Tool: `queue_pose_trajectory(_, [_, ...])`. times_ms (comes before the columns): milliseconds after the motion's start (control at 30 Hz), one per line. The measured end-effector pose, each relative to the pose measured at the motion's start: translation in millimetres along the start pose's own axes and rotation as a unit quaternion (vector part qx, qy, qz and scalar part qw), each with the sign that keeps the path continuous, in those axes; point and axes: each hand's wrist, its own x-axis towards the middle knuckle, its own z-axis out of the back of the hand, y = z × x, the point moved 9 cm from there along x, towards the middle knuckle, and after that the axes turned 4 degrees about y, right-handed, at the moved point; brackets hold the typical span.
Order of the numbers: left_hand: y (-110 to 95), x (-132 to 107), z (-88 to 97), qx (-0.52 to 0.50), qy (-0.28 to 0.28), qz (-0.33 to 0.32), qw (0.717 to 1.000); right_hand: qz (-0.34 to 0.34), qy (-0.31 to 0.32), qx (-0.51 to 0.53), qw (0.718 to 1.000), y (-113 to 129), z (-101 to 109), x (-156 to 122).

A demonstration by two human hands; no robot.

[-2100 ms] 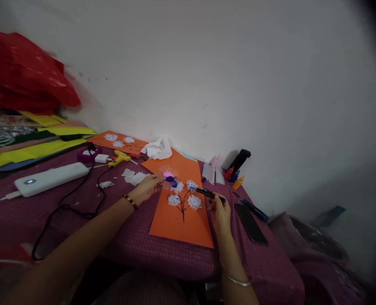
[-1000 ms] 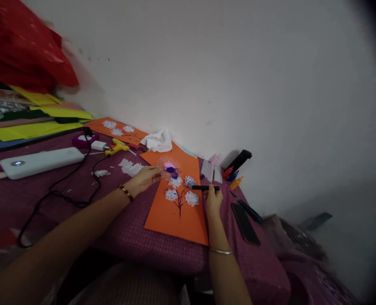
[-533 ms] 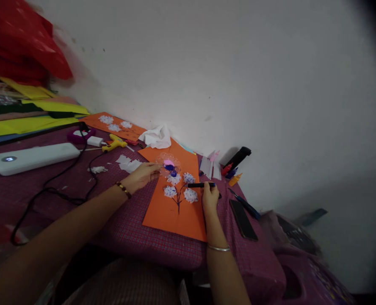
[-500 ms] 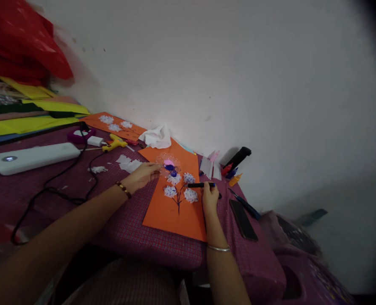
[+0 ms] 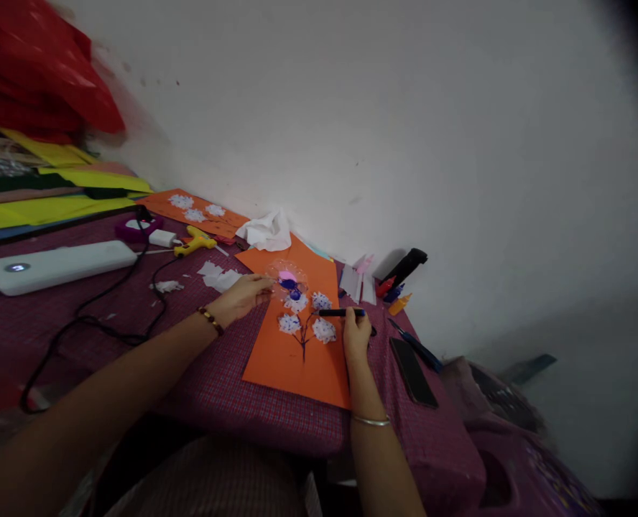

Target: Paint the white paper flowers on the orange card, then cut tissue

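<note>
An orange paper sheet lies on the maroon cloth-covered table, with several white paper flowers and a drawn dark stem on it. My right hand is closed around a black marker that points left over the flowers. My left hand rests at the sheet's left edge, fingers curled beside a small clear palette with pink and blue paint. Whether those fingers grip the palette is unclear.
A black phone and blue-handled scissors lie right of the sheet. Small bottles and a black stapler stand by the wall. A yellow glue gun, white power bank, black cable, crumpled tissue and coloured paper stacks are on the left.
My right hand has drawn the marker a little left and closer over the flowers. The left hand has stayed by the palette. The view shifted slightly.
</note>
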Motion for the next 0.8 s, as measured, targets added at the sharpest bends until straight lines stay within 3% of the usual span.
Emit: queue_pose_trajectory(800, [-1.3, -3.5, -2.6, 0.019, 0.003, 0.007, 1.0, 0.01, -0.018, -0.043, 0.999, -3.0, 4.3, 1.5])
